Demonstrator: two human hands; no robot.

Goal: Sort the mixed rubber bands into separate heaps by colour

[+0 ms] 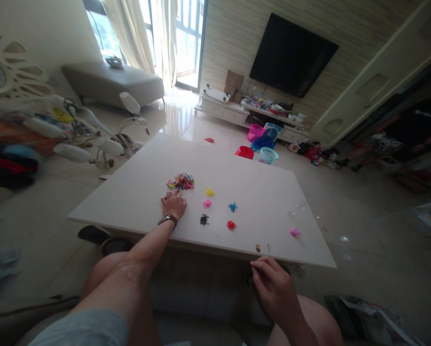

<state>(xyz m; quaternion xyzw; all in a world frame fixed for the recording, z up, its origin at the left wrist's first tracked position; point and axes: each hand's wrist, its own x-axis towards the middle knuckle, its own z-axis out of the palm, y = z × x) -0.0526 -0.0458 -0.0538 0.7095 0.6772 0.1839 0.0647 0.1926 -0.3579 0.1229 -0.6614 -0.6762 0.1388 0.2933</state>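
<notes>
A mixed pile of small, brightly coloured looped pieces [181, 181] lies on the white table [259, 187]. At its near edge my left hand [174, 203] reaches palm down, fingers apart and tips touching the pieces; a dark watch is on the wrist. Small single-colour heaps lie to the right: yellow [209, 191], pink [207, 203], black [204, 219], blue [233, 206] and red [231, 225]. My right hand [273, 281] is just off the table's front edge, thumb and fingers pinched together. Whatever they may hold is too small to make out.
A pink object [295, 232] lies near the table's right end, with two small flat pieces [258, 248] by the front edge. Baskets [268, 154] stand on the floor beyond. A lamp with white shades [129, 103] is at left; a person [413, 125] is far right.
</notes>
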